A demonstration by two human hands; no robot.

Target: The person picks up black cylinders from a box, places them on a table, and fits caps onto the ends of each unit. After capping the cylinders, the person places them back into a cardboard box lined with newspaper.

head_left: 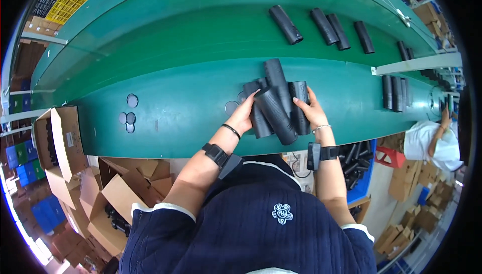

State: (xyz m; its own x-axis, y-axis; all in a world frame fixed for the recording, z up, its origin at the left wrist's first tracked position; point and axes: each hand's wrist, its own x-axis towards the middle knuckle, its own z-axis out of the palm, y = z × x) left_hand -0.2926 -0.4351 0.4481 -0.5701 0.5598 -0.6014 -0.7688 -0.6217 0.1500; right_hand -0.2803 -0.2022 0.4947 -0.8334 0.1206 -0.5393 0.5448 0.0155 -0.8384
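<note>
A small pile of black ribbed tubes lies in front of me on the green workbench point(196, 128). One tube point(276, 116) slants across the top, and another point(275, 75) points away toward the far side. My left hand point(242, 116) closes on the pile's left side, its fingertips against the slanting tube. On the opposite side, my right hand point(314, 111) grips an upright-lying tube point(299, 105) at the pile's right edge. Parts of the lower tubes are hidden under the top ones. Close to my left hand lies a round dark disc point(231, 107).
Several more discs point(131, 118) sit at the bench's left. Black tubes point(286, 25) are scattered on the darker green belt point(201, 33) beyond. Three or so tubes point(397, 93) lie at right, near a co-worker point(434, 143). Cardboard boxes point(68, 141) and a blue bin point(362, 183) flank me.
</note>
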